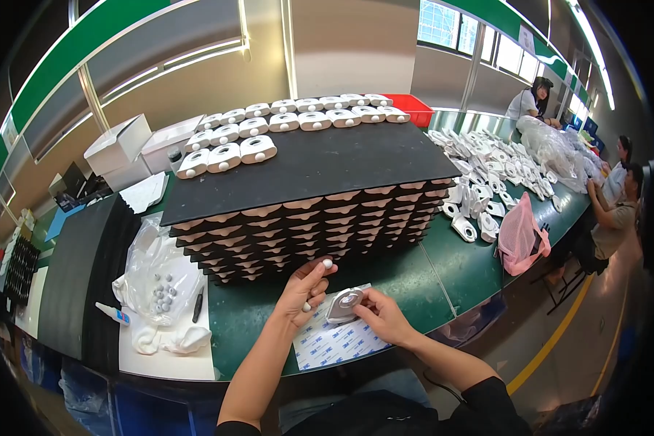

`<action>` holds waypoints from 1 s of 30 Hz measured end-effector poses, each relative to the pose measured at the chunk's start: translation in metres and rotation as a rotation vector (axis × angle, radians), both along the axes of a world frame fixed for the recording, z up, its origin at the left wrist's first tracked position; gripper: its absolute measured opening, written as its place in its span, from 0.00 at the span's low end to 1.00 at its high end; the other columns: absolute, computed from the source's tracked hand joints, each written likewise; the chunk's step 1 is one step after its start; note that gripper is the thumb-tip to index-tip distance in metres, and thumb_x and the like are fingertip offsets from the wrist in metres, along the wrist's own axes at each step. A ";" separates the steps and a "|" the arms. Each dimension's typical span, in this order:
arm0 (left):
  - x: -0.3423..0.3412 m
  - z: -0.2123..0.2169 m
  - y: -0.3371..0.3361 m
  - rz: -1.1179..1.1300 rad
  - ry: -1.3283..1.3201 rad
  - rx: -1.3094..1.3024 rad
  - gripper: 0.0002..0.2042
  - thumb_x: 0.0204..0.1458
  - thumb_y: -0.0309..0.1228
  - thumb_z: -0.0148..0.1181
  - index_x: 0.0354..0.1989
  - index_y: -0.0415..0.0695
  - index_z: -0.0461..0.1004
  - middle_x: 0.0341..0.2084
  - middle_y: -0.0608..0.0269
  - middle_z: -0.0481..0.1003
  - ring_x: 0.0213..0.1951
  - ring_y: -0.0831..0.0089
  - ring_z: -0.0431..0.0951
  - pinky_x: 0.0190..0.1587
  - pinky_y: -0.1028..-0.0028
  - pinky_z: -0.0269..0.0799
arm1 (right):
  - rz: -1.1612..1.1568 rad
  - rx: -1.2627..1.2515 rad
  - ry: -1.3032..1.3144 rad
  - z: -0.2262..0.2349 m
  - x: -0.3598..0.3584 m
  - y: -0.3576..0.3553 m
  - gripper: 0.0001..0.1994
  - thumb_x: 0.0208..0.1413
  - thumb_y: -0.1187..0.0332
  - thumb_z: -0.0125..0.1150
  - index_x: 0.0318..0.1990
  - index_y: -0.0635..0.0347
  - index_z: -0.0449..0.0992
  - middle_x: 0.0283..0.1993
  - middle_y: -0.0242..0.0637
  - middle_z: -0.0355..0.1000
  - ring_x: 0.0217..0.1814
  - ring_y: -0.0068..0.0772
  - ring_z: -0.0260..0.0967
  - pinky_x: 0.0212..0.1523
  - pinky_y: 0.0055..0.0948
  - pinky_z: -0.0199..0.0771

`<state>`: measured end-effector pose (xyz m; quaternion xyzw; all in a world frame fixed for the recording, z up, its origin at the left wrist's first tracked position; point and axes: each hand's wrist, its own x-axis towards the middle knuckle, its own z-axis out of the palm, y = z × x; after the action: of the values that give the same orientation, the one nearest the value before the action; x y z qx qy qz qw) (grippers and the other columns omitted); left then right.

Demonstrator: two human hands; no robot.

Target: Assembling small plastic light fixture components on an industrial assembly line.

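Between the thumb and finger of my left hand is a small white ball. A second white ball sits against its curled lower fingers. My right hand grips a white housing with a grey face and a round opening, tilted up over a white backing sheet with blue print. The ball and the housing are apart. Just beyond my hands rises a stack of black boards with pale parts layered between them. Rows of white housings with balls lie along its top.
Left of me, a plastic bag carries loose grey-white balls, near a glue bottle and a black marker. Black boards stand further left. At right are heaped white housings, a pink mesh bag and seated co-workers.
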<state>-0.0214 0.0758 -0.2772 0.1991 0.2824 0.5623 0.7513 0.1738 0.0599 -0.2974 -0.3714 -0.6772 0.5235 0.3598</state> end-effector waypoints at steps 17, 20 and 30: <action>0.001 0.000 0.000 0.033 0.040 0.010 0.11 0.48 0.23 0.56 0.42 0.43 0.70 0.34 0.62 0.71 0.17 0.86 0.55 0.12 0.89 0.50 | -0.039 0.298 -0.162 0.005 -0.002 -0.008 0.08 0.48 0.77 0.52 0.38 0.64 0.68 0.31 0.42 0.68 0.31 0.37 0.67 0.32 0.28 0.66; 0.001 0.000 0.001 0.048 0.048 0.024 0.13 0.47 0.23 0.57 0.43 0.40 0.69 0.33 0.62 0.72 0.17 0.86 0.56 0.12 0.88 0.49 | -0.021 0.507 -0.250 0.008 -0.008 -0.010 0.10 0.44 0.78 0.53 0.37 0.64 0.68 0.31 0.45 0.66 0.33 0.48 0.65 0.33 0.33 0.66; 0.008 0.006 -0.004 0.016 0.179 0.102 0.13 0.45 0.20 0.58 0.41 0.40 0.69 0.31 0.65 0.72 0.14 0.87 0.56 0.13 0.87 0.48 | -0.022 -0.236 0.539 -0.017 0.006 0.011 0.07 0.58 0.73 0.46 0.43 0.59 0.64 0.40 0.31 0.67 0.42 0.21 0.64 0.41 0.21 0.65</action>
<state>-0.0129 0.0719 -0.2708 0.2843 0.3208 0.5618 0.7076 0.1798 0.0705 -0.3141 -0.2656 -0.4875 0.6745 0.4867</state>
